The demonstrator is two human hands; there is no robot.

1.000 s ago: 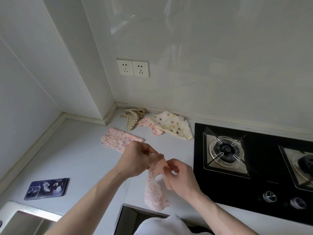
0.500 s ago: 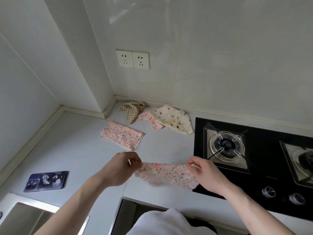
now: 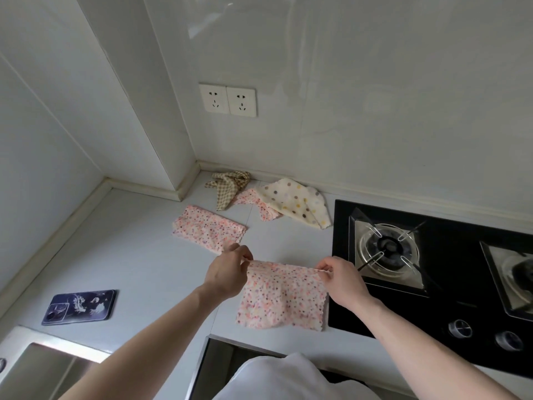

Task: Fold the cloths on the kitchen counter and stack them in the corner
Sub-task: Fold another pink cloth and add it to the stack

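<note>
Both hands' grip [image 3: 284, 264] pinched on pink cloth [image 3: 281, 295] (stove [image 3: 432, 284] just right, phone [image 3: 79, 306] left).

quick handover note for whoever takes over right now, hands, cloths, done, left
Left hand and right hand each pinch a top corner of the pink floral cloth, spread out and hanging at the counter's front.
A folded pink cloth lies flat on the counter.
Unfolded near the back wall: checked cloth, polka-dot cloth, and a pink cloth partly under it.
Left: fold the held cloth and those three, then stack all in the corner.
</note>
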